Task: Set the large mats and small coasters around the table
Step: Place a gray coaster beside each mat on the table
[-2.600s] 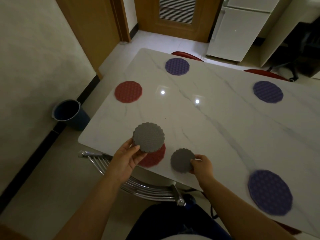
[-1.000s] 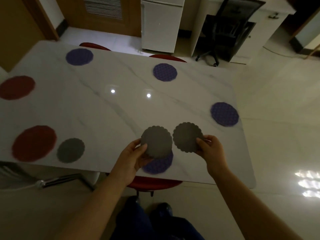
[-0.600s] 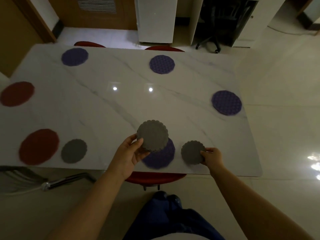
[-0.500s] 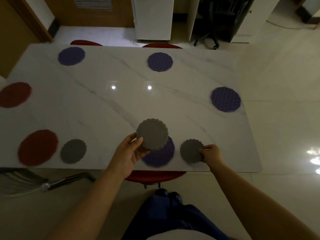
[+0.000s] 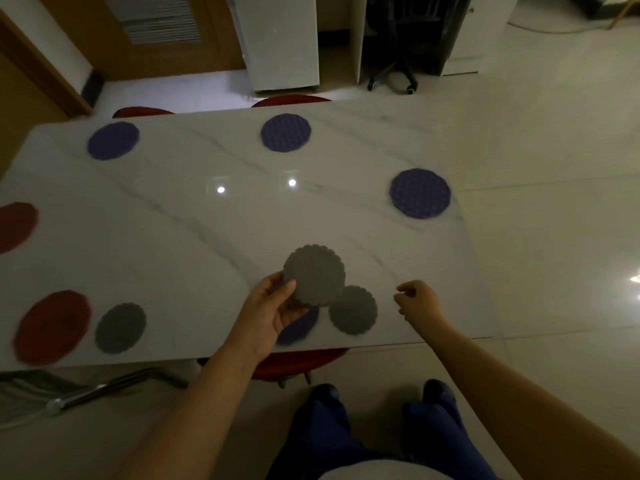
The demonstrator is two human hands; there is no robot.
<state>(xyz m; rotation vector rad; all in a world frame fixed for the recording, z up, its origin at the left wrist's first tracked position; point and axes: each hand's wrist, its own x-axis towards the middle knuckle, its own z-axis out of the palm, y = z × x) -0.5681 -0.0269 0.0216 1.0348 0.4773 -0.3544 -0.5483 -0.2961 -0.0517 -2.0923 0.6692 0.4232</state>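
Left hand (image 5: 273,311) is pinching a grey scalloped coaster (image 5: 315,275) by its lower-left rim, thumb on top and fingers curling underneath, holding it up over the tabletop (image 5: 207,237) just below centre frame. Might be a few stacked, can't tell. Right hand (image 5: 417,301) is hovering off to the right, fingers loosely curling, holding nothing and touching nothing.

Between the hands a second grey coaster (image 5: 353,310) is lying flat near the front edge, right beside the near purple mat (image 5: 301,327), which is mostly hiding under the left hand. Can't tell if those two are touching. A third grey coaster (image 5: 120,328) is sitting next to a red mat (image 5: 52,327) at lower left.

What I'm worrying about: the tabletop is looking glossy, so I'm guessing things are sliding easily on it. A forearm dragging across could be nudging the second grey coaster or the near purple mat off the front edge. If that's a stack, the rim pinch is looking thin, and one could be slipping out mid-reach. The upper-left purple mat (image 5: 113,140), top-centre purple mat (image 5: 285,132), right purple mat (image 5: 419,193) and the other red mat (image 5: 15,226) at the left edge are sitting without coasters, so long reaches are probably coming.

Brands or writing: not seeing any I can read.
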